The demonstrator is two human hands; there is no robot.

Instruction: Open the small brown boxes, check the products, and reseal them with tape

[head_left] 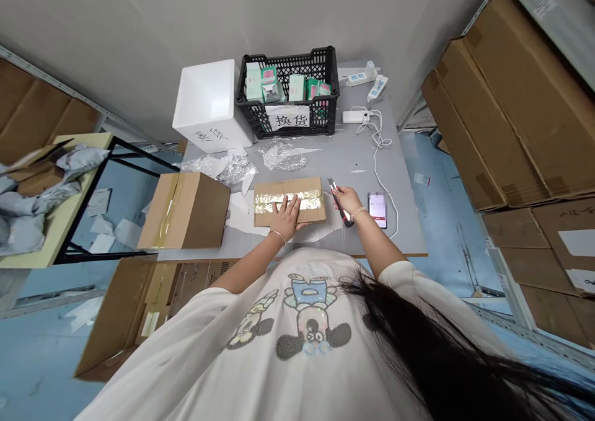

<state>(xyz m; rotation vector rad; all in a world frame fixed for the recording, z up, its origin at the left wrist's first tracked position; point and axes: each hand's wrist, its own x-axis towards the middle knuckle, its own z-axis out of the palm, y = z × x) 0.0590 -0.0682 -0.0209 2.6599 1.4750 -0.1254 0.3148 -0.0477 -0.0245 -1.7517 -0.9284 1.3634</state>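
A small cardboard box [264, 205] with shiny tape along its top lies on the grey table in front of me. My left hand [286, 215] rests flat on it, fingers spread across the tape. To the right of the box, my right hand [349, 201] is closed on a box cutter [338, 201] with a black and red handle. The cutter points away from me, apart from the box. Just right of that hand lies a phone [377, 210] with its screen lit.
A larger taped carton [186, 213] stands at the left table edge [260, 255]. Behind are a white bin [214, 132], a black crate [316, 120] holding small boxes, and crumpled plastic wrap [283, 155]. A white cable [379, 160] runs from power strips [360, 78] at right.
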